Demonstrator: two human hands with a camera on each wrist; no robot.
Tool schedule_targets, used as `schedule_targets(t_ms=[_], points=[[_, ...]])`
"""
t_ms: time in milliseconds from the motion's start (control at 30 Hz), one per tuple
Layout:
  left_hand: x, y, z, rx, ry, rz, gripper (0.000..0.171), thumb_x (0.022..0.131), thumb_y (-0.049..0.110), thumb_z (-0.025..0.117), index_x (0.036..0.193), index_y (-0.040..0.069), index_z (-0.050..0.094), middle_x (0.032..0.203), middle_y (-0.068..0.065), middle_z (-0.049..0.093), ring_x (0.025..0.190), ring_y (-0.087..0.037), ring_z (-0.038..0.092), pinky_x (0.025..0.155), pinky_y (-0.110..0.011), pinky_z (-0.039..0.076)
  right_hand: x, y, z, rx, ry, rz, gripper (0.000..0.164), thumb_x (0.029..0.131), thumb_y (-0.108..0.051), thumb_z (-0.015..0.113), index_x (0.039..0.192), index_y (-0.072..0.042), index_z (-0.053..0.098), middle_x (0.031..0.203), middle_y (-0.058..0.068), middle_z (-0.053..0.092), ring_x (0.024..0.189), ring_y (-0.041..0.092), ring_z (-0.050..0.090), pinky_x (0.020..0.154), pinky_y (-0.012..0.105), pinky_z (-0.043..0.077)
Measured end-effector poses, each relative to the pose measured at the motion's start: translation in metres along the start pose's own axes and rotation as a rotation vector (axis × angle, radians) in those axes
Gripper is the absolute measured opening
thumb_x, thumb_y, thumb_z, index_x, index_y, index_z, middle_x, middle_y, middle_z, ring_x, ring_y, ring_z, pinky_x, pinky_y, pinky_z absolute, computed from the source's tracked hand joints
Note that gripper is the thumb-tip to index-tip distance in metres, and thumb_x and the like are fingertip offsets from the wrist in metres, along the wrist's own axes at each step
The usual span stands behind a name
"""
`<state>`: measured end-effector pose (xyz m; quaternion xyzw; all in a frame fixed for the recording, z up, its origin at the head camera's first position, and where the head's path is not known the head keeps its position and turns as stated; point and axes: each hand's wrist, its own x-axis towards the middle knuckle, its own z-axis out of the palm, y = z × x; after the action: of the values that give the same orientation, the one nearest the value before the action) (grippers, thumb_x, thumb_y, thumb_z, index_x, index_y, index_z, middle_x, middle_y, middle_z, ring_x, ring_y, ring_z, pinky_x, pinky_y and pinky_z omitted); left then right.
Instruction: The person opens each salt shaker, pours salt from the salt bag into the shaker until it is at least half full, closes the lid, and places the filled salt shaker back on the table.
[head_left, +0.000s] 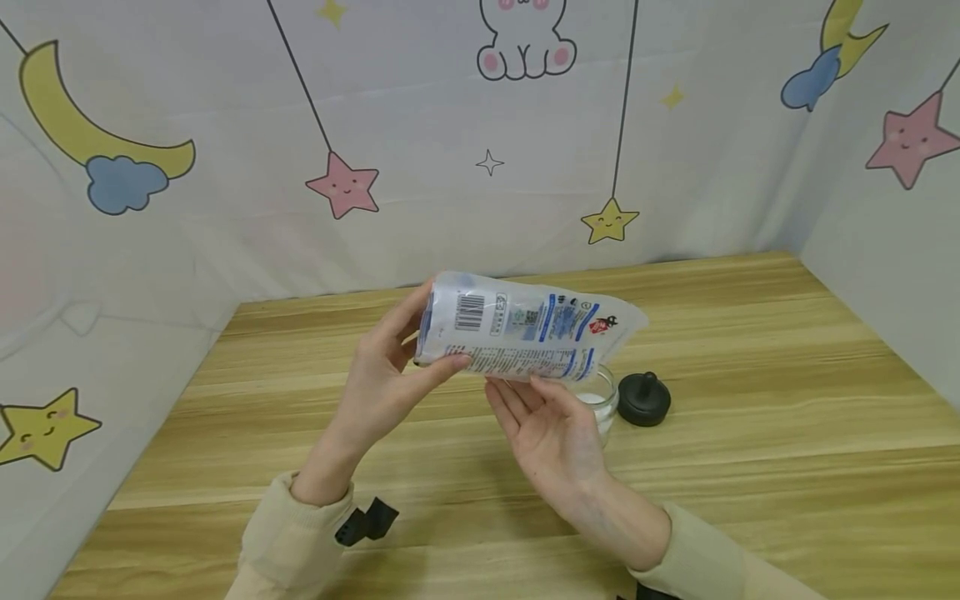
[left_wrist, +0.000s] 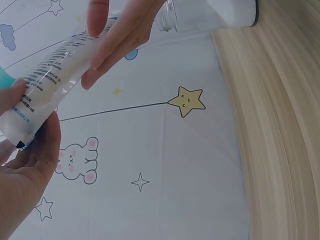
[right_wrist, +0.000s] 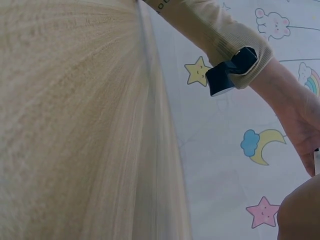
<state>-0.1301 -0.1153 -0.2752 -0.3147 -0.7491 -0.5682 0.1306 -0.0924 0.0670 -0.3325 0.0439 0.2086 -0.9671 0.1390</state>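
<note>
A white plastic pouch with blue print and a barcode is held up over the table, lying nearly sideways. My left hand grips its left end, thumb on the printed front and fingers behind. Under the pouch's lower edge is my right hand, palm up with fairly straight fingers against it. The left wrist view shows the pouch between both hands. Just behind the right hand stands a glass jar with white contents, partly hidden; the pouch's right end overlaps its rim.
A black lid with a knob lies on the wooden table, right of the jar. A white curtain printed with stars and moons closes off the back and sides. Dark camera mounts sit at the wrists.
</note>
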Motion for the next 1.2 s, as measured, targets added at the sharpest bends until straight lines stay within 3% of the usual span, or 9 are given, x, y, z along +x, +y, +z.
schedule_targets(t_ms=[333, 833, 1200], points=[[0.0009, 0.0023, 0.0002, 0.020, 0.009, -0.018, 0.071, 0.076, -0.011, 0.073, 0.140, 0.004, 0.046, 0.126, -0.014, 0.060, 0.106, -0.008, 0.059, 0.084, -0.020, 0.054, 0.0004, 0.0002, 0.0006, -0.012, 0.008, 0.003, 0.029, 0.100, -0.014, 0.037, 0.129, -0.019, 0.039, 0.121, 0.002, 0.066, 0.125, 0.017, 0.057, 0.110, 0.029, 0.040], [0.0014, 0.0017, -0.0008, -0.009, -0.016, 0.006, 0.085, 0.075, -0.014, 0.073, 0.148, 0.010, 0.037, 0.135, -0.014, 0.053, 0.114, -0.009, 0.056, 0.088, -0.022, 0.054, -0.0001, -0.0009, 0.0000, 0.009, -0.021, 0.006, 0.035, 0.096, -0.010, 0.034, 0.131, -0.017, 0.039, 0.121, 0.002, 0.064, 0.126, 0.018, 0.055, 0.112, 0.029, 0.038], [0.0013, 0.0015, -0.0008, -0.004, -0.013, 0.006, 0.082, 0.076, -0.013, 0.072, 0.147, 0.009, 0.038, 0.133, -0.015, 0.055, 0.113, -0.009, 0.057, 0.088, -0.022, 0.054, -0.0008, -0.0008, 0.0008, 0.007, -0.009, 0.006, 0.034, 0.097, -0.010, 0.034, 0.130, -0.018, 0.039, 0.121, 0.003, 0.065, 0.124, 0.018, 0.056, 0.111, 0.030, 0.039]])
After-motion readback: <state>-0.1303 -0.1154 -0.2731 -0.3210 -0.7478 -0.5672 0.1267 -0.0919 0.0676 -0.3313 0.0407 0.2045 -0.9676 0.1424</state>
